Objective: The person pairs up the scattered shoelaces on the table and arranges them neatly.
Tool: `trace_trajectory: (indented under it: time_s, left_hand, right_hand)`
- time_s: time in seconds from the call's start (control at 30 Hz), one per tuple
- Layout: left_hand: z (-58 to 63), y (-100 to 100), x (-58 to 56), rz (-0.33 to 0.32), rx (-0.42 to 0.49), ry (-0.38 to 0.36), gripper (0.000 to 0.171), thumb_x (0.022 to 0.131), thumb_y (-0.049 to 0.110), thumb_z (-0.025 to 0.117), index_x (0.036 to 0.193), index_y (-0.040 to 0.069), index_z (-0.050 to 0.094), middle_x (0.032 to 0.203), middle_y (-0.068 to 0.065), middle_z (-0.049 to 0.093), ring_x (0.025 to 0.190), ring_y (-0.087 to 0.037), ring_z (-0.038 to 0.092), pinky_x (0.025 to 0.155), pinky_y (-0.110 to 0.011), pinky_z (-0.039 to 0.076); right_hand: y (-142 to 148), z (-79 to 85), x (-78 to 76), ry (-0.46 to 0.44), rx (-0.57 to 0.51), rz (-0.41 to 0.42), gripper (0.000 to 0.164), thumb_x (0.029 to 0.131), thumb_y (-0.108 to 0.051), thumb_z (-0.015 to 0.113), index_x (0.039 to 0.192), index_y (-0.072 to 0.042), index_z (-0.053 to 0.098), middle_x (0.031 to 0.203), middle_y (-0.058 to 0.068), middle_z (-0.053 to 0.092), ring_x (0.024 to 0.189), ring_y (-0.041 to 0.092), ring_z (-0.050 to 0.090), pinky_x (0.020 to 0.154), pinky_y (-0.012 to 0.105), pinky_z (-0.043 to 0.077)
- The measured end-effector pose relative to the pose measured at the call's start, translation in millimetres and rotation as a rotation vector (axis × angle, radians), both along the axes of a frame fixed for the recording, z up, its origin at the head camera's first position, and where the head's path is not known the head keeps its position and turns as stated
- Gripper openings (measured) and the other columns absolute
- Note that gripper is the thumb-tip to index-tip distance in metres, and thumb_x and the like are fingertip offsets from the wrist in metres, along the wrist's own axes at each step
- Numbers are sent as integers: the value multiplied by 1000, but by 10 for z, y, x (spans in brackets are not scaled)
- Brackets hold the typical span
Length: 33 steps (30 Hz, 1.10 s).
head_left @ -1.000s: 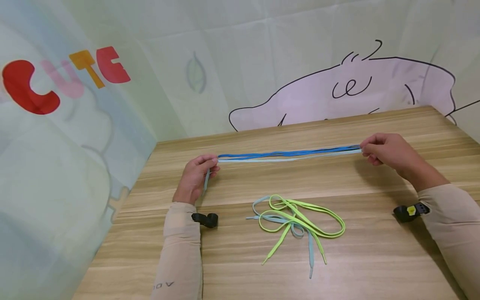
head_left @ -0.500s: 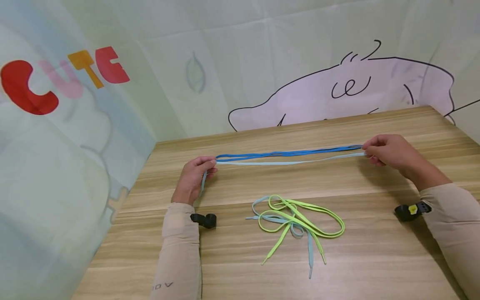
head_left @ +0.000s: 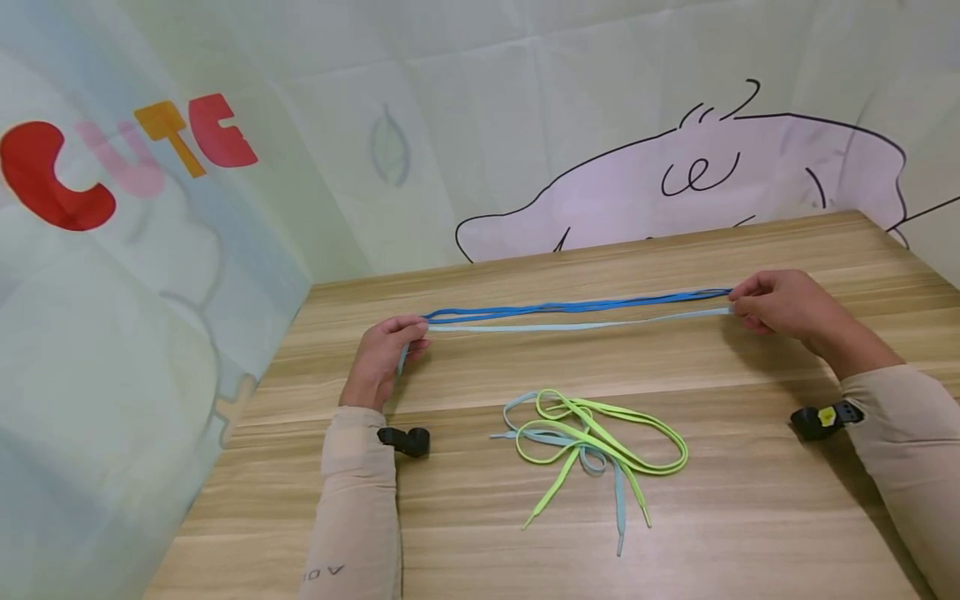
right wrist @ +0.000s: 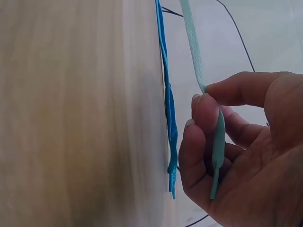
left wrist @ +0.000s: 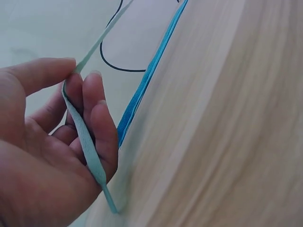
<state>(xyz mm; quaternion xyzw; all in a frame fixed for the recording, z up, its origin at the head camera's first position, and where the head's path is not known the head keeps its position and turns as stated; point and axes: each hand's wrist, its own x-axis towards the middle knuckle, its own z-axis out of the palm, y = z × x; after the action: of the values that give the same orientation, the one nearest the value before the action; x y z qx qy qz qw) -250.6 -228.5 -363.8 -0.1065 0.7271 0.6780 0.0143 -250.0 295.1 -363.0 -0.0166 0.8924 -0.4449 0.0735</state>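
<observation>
A pale blue-green shoelace [head_left: 540, 327] is stretched between my two hands near the back of the table. My left hand [head_left: 382, 360] pinches it close to one end between thumb and index finger; its tipped end [left wrist: 84, 130] hangs across the palm in the left wrist view. My right hand [head_left: 791, 310] pinches the other end the same way, the tip [right wrist: 218, 142] dangling below the fingers. Just behind the taut lace, blue shoelaces [head_left: 585, 307] lie lengthwise in a narrow bundle, their tips [right wrist: 172, 182] beside the right fingers in the right wrist view.
Nearer on the wooden table [head_left: 465, 508], a lime-green shoelace [head_left: 553, 492] lies loosely looped over another pale blue shoelace [head_left: 620, 500]. A printed fabric backdrop [head_left: 420, 225] stands along the table's back and left edges. Each wrist carries a small black camera [head_left: 408, 442].
My hands have moved slightly apart, the left one leftward and the right one rightward. The pale lace has shifted a little toward me, widening its gap from the blue laces.
</observation>
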Motion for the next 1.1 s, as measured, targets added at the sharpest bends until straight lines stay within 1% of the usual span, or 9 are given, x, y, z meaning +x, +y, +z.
trace_trajectory:
  time_s: [0.13,0.33,0.53,0.7,0.83,1.1]
  left_hand:
    - [-6,-5,-7,17,-3,-6,29,96,7,67,121,-8,62,97,-6,68,78,-12,67,78,-26,54]
    - [-18,-19,-8,23,-17,-35,29,96,9,66,121,-6,62,94,-6,68,77,-12,66,72,-24,53]
    - [-26,-31,-21,41,-6,-53,23,97,11,65,117,-1,63,94,-6,66,75,-11,65,69,-22,54]
    - [-31,-54,-27,55,-31,-63,29,100,15,62,124,-1,61,99,-7,64,79,-12,65,70,-21,54]
    - [-34,-76,-19,78,-60,-74,32,102,20,60,127,1,60,102,-7,62,82,-12,65,71,-21,53]
    - [-30,-75,-7,118,-51,-82,30,100,20,63,124,2,61,102,-8,60,80,-12,65,68,-20,53]
  right_hand:
    - [17,3,-2,-5,-3,4,30,97,-12,62,116,10,54,82,4,62,71,14,57,62,29,52]
    - [7,8,0,-11,24,4,30,98,-9,56,119,11,53,84,7,62,73,17,58,62,29,52]
    - [16,0,-5,-3,28,-3,29,97,-7,58,119,11,54,86,8,63,75,17,58,62,29,53]
    - [23,-5,-4,8,40,-12,27,99,-7,56,119,12,54,87,10,63,76,18,58,62,29,53]
    - [32,-8,-2,15,53,-26,26,100,-7,54,118,11,54,87,11,63,77,19,58,62,30,52]
    - [67,-3,-3,23,69,-34,27,98,-6,55,117,13,54,81,7,63,72,19,57,59,30,49]
